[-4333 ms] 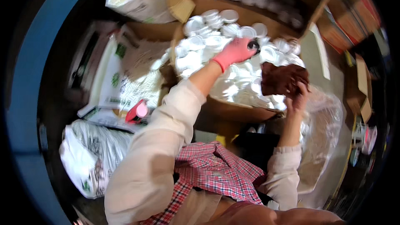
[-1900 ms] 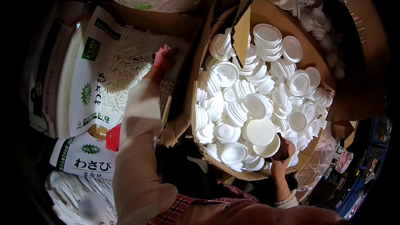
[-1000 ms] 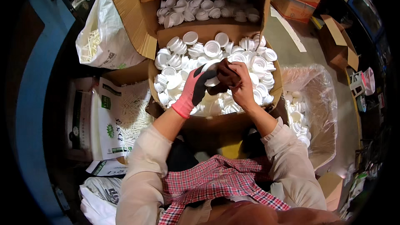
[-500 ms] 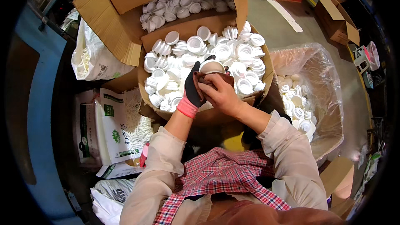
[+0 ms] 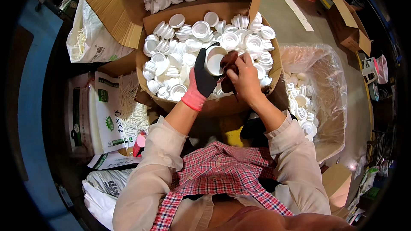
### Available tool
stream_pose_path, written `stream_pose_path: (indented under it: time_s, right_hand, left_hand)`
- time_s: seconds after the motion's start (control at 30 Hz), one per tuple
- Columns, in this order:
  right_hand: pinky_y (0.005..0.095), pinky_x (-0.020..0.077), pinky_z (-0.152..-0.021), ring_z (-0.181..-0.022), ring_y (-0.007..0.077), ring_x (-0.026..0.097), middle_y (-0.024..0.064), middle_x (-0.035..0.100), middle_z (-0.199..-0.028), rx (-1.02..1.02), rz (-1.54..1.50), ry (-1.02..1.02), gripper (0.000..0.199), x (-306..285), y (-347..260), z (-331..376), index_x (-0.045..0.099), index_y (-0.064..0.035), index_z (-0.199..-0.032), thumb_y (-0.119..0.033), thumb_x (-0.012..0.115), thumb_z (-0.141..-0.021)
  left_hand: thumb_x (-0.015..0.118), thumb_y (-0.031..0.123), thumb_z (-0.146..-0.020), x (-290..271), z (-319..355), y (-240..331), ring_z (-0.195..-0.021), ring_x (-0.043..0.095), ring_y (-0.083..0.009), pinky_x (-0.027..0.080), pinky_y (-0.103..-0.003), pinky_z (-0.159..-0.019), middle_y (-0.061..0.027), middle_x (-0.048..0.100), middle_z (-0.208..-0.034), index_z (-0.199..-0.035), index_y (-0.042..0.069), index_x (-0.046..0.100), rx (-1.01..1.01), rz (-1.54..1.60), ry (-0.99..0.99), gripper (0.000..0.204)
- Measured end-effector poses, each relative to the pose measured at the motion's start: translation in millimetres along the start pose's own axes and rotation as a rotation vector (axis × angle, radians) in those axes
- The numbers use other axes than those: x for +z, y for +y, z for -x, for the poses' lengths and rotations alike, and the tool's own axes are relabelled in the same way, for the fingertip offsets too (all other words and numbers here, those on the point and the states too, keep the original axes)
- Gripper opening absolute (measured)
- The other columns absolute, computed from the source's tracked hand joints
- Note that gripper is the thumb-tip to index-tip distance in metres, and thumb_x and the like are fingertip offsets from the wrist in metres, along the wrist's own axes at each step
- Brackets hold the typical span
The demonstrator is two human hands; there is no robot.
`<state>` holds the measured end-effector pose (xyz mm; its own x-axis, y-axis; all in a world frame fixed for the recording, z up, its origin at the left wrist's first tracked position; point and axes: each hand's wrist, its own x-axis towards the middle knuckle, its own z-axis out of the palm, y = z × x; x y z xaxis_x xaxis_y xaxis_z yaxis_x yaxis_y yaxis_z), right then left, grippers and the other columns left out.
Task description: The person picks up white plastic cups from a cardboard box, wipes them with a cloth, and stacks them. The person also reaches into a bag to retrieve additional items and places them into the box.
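My left hand [image 5: 204,77], in a black and pink glove, is closed round a white plastic cup-shaped part [image 5: 215,61], its hollow turned up toward me. My bare right hand [image 5: 247,77] pinches a dark brown cloth [image 5: 229,66] beside the part's right rim. Whether the cloth touches the rim is hard to make out. Both hands are over the near side of a cardboard box [image 5: 139,66] heaped with white round plastic parts [image 5: 201,30], many of them nested in short stacks.
Behind stands another open carton [image 5: 107,8] of white parts. On the right is a plastic-lined box [image 5: 332,98] with similar pieces. Bags [image 5: 102,115] with thin white sticks lie at the left, next to a blue machine frame [image 5: 36,115]. A pink glove [image 5: 139,143] rests by the bags.
My right hand has drawn the brown cloth away to the right, out of the grip it shared with my left. The white part has tilted, so its hollow inside now shows.
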<state>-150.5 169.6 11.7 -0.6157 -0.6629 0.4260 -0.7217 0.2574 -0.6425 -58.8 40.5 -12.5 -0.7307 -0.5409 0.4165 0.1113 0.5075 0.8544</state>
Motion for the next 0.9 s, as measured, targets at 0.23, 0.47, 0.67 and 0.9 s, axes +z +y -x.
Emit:
stream_pose_path:
  time_s: [0.23, 0.47, 0.67, 0.9]
  right_hand:
    - [0.0355, 0.0426, -0.067, -0.073, 0.0264, 0.052, 0.0128, 0.049, -0.075, 0.12, -0.409, 0.044, 0.015, 20.9, 26.9, 12.5, 0.056, 0.0036, -0.085, -0.007, 0.063, -0.077]
    - [0.0297, 0.0434, -0.071, -0.075, 0.0209, 0.053, 0.0096, 0.051, -0.083, 0.161, -0.373, 0.033, 0.018, -9.0, 41.4, -9.1, 0.062, 0.0022, -0.099, -0.006, 0.063, -0.082]
    - [0.0297, 0.0438, -0.072, -0.078, 0.0204, 0.053, 0.0093, 0.052, -0.085, 0.068, -0.426, -0.088, 0.019, -3.0, 32.9, -9.1, 0.062, 0.001, -0.098, -0.005, 0.063, -0.081]
    - [0.0267, 0.044, -0.073, -0.083, 0.018, 0.053, 0.0091, 0.049, -0.1, -0.145, -0.541, -0.123, 0.021, 24.9, 4.7, -5.5, 0.059, -0.0007, -0.104, 0.0, 0.059, -0.083]
  left_hand:
    - [0.065, 0.032, -0.09, 18.3, -8.5, -2.9, -0.098, 0.06, -0.0228, 0.048, -0.037, -0.082, -0.017, 0.061, -0.112, -0.124, 0.0, 0.053, -0.475, 0.639, -0.227, 0.048]
    - [0.064, 0.047, -0.084, -65.2, -16.8, -48.9, -0.103, 0.062, -0.031, 0.048, -0.04, -0.089, -0.0182, 0.066, -0.104, -0.107, 0.0, 0.06, -0.51, -1.026, -0.339, 0.053]
    - [0.063, 0.039, -0.083, -72.0, -8.8, -75.8, -0.092, 0.064, -0.0323, 0.051, -0.04, -0.082, -0.0178, 0.067, -0.095, -0.095, 0.002, 0.064, -0.363, -1.067, -0.074, 0.039]
    - [0.052, 0.013, -0.091, -59.4, 2.0, -50.6, -0.089, 0.064, -0.0219, 0.049, -0.031, -0.083, -0.0119, 0.066, -0.096, -0.101, -0.003, 0.064, 0.111, -0.092, 0.074, 0.022]
